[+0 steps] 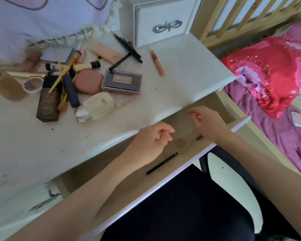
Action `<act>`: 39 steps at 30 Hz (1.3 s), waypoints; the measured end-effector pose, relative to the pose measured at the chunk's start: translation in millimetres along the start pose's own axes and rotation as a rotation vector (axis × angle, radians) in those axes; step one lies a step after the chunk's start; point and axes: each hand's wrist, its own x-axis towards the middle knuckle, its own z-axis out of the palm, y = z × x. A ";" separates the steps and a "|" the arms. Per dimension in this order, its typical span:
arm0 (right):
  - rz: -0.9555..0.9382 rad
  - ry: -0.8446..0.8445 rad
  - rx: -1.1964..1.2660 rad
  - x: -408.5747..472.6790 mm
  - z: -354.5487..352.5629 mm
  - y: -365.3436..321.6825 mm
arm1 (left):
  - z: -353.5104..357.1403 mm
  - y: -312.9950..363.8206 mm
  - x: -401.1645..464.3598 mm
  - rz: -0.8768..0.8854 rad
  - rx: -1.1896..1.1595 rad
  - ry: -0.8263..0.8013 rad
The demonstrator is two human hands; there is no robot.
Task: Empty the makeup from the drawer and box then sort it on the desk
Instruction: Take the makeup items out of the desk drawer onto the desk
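Black and thin, the pencil (162,163) lay on the bare floor of the open drawer (195,150), its long axis running from lower left to upper right, roughly along the drawer front. It sat just below and to the right of the left hand (151,143), nearer that hand than the other. A round tan compact (179,143) lay just beyond the left fingertips (169,136), between the two hands, and a small red piece (199,137), perhaps a lipstick, peeped out beside the right wrist.

Left fingers were loosely curled and held nothing, palm down over the drawer, the forearm coming in from the lower left across the desk edge. The right hand (207,122) hovered farther back in the drawer under the desk lip, fingers half bent and spread, thumb apart, also empty as far as the blur allowed.

By my judgement the left hand was better placed for the pencil: a short pull back toward the body and a pinch across its width, not along it, would suit. The right would more easily take the red piece.

On the desk (181,80) a heap of makeup (73,80) lay unsorted at the left, with one peach tube (157,63) lying apart from it. The white box (163,20) stood at the back, shut. So the drawer looked nearly emptied, the box and the sorting yet to come.
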 end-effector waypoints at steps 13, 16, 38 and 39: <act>0.157 -0.585 -0.627 69.6 65.6 108.0 | 86.0 -84.5 24.2 -0.463 0.371 -0.281; 0.142 -0.603 -0.634 69.5 66.5 102.0 | 92.2 -87.9 32.8 -0.488 0.424 -0.292; 0.037 -0.490 -0.584 30.0 44.3 69.3 | 83.1 -79.7 23.6 -0.612 0.352 -0.255; 0.008 -0.454 -0.546 25.8 46.1 64.4 | 80.4 -78.2 18.8 -0.605 0.328 -0.248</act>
